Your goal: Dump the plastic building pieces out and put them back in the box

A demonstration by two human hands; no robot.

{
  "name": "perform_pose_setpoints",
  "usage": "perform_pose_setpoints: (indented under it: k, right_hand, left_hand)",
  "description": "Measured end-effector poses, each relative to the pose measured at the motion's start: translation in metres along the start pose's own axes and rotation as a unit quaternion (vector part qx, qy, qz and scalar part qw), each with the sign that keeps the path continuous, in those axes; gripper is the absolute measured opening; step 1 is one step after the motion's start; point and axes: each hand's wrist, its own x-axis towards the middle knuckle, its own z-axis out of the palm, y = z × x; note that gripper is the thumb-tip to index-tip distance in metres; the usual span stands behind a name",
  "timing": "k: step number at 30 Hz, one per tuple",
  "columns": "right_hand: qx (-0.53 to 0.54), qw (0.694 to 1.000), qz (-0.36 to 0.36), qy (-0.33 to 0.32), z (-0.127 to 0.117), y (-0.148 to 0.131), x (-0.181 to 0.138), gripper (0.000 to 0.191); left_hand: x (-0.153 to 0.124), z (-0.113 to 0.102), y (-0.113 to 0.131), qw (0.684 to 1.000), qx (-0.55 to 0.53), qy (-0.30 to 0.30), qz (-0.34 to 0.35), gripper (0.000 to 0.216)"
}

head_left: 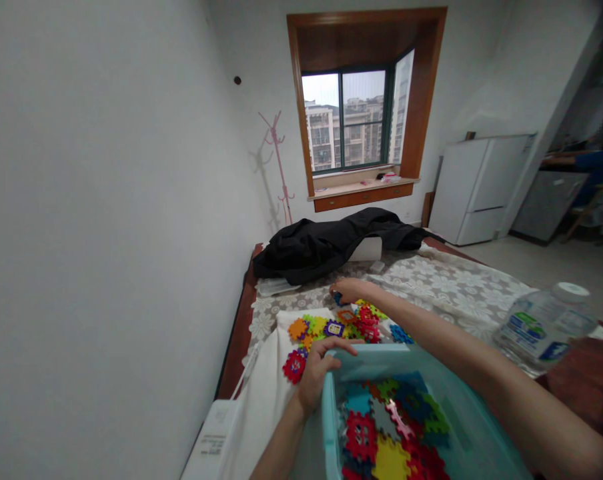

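Observation:
My left hand [317, 373] is closed over the far left corner of a light blue plastic bin [381, 349], fingers hooked on its rim. Inside the bin lie colourful gear-edged plastic building pieces, among them a red one [360, 433] and a yellow one [391, 459]. My right hand [352, 289] reaches past the bin, fingers closed on a dark blue building piece [337, 298], mostly hidden by the hand. Just below it, more pieces are spread over a white cloth, including an orange one [297, 329], a purple one [334, 329] and a red one [294, 367].
A large clear plastic bottle [544, 327] stands at the right on the table. Black fabric [326, 243] lies across the far end, partly over a white box [367, 249]. A white device [216, 437] sits at the left edge. Far right, a person's blue sleeve [599, 163] shows.

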Motion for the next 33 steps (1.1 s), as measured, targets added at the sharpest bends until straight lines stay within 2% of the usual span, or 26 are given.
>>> perform_pose_setpoints:
  k: [3,8,12,18,22,28,31,33]
  right_hand:
    - [-0.004,1.0,0.01,0.004,0.001,0.003,-0.002,0.044]
    - [-0.008,1.0,0.022,-0.012,0.003,0.006,-0.004,0.064]
    - [-0.013,0.999,0.05,-0.013,0.003,-0.001,-0.003,0.057]
    - [0.002,0.996,0.084,-0.019,0.007,-0.005,-0.003,0.059]
    - [0.018,0.997,0.079,-0.005,0.007,-0.004,-0.005,0.062]
    - [0.037,0.996,0.074,0.021,-0.003,-0.004,-0.009,0.059]
    - [0.039,0.993,0.106,0.023,-0.012,0.005,-0.013,0.064]
    - [0.037,0.99,0.139,0.014,-0.017,0.013,-0.017,0.056]
  left_hand:
    - [0.0,0.0,0.001,1.0,-0.005,-0.001,-0.004,0.037]
    - [-0.001,0.003,0.005,1.0,-0.006,0.0,0.001,0.038]
    - [-0.002,0.004,0.005,1.0,-0.014,0.006,-0.003,0.037]
    - [-0.002,0.004,0.005,1.0,-0.018,0.008,-0.008,0.037]
    - [-0.001,0.004,0.005,1.0,-0.017,0.004,-0.007,0.037]
    - [-0.001,0.002,0.002,1.0,-0.011,0.004,0.001,0.037]
    - [-0.001,0.002,0.003,1.0,-0.009,0.005,0.0,0.037]
    - [-0.001,0.002,0.003,1.0,-0.011,0.003,0.001,0.037]
